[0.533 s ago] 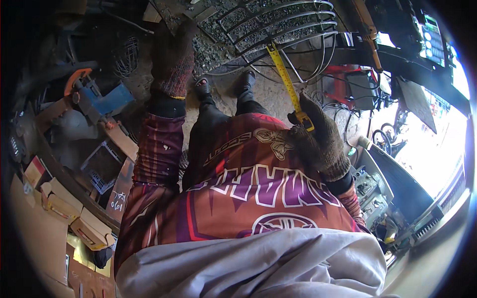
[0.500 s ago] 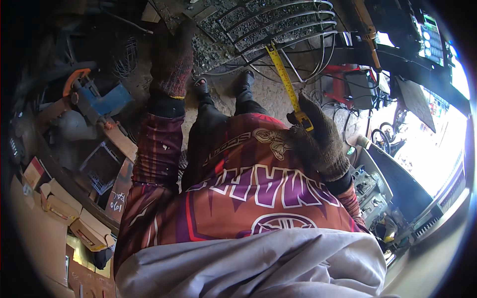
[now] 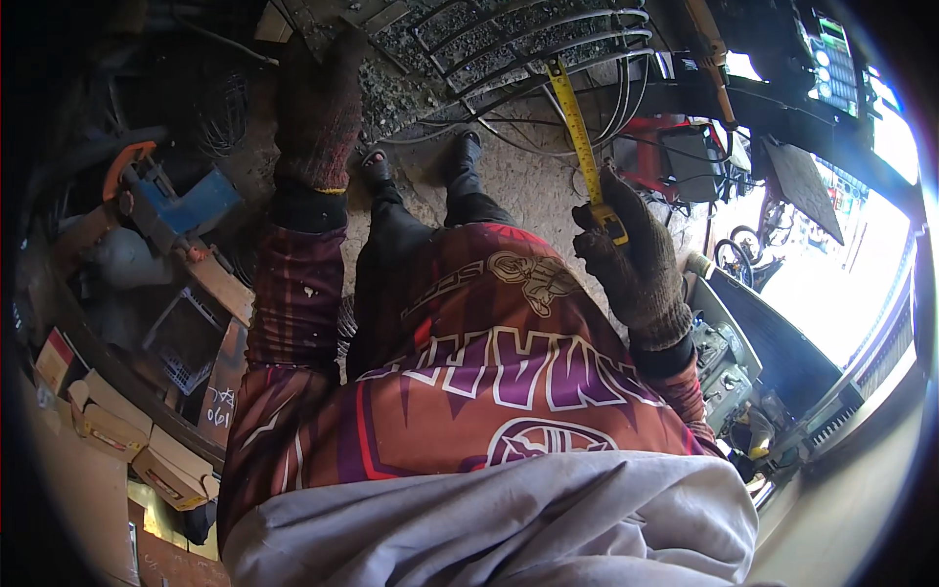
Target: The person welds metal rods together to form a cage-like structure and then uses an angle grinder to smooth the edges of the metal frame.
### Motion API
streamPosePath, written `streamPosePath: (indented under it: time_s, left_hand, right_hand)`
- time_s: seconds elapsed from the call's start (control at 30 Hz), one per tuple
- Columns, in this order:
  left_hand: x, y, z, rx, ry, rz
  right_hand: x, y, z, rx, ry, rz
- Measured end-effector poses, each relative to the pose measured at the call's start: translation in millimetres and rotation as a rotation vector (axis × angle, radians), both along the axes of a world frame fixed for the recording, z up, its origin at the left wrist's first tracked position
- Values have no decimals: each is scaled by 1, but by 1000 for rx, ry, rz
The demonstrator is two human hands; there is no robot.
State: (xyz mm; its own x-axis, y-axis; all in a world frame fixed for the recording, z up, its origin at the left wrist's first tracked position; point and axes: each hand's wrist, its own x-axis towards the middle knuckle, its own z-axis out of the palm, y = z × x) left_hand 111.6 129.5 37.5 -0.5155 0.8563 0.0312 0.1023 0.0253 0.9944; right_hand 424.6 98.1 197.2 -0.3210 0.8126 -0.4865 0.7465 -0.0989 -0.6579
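My right hand [image 3: 641, 279], in a brown knitted glove, is closed around a yellow tape measure [image 3: 610, 223]. Its yellow blade [image 3: 577, 132] is drawn out, running away from me to the edge of a frame of curved metal rods [image 3: 587, 46]. Whether the blade tip touches a rod is unclear. Farther left, my left hand [image 3: 318, 117], in a dark reddish glove, reaches forward to the near left edge of a work surface [image 3: 396, 103] strewn with grey bits. Its fingers lie in shadow beside a flat metal strip; their grip is hard to see.
A blue and orange machine [image 3: 181, 201] stands at the left, above open cardboard boxes [image 3: 108, 421]. Cables and a red-framed machine [image 3: 650, 157] lie beyond my right hand. Grey machinery [image 3: 724, 362] stands close on the right. My feet are on the floor below the work surface.
The view has shifted slightly. My right hand and the tape measure have moved a little to the right and away from my shirt, blade still extended. My left hand stays near the surface edge.
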Motion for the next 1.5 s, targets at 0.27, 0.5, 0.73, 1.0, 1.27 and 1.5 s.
streamPosePath:
  time_s: [0.27, 0.5, 0.73, 1.0, 1.27, 1.5]
  left_hand:
    - [-1, -3, 4, -43, 40, 0]
    - [-4, 1, -5, 17, 84, 24]
    - [-3, 3, 4, -73, 119, -7]
    - [-20, -13, -11, -256, 232, 70]
    - [-30, -19, 0, -471, 513, 136]
    - [-49, -27, -18, -474, 423, 236]
  right_hand:
    - [-4, 5, 2, 44, -62, 34]
    - [2, 4, 2, -146, 381, -316]
    - [50, 32, -10, -242, 570, -559]
    - [75, 61, -42, -470, 790, -589]
    - [95, 85, -61, -645, 981, -496]
    - [104, 97, -75, -851, 1115, -450]
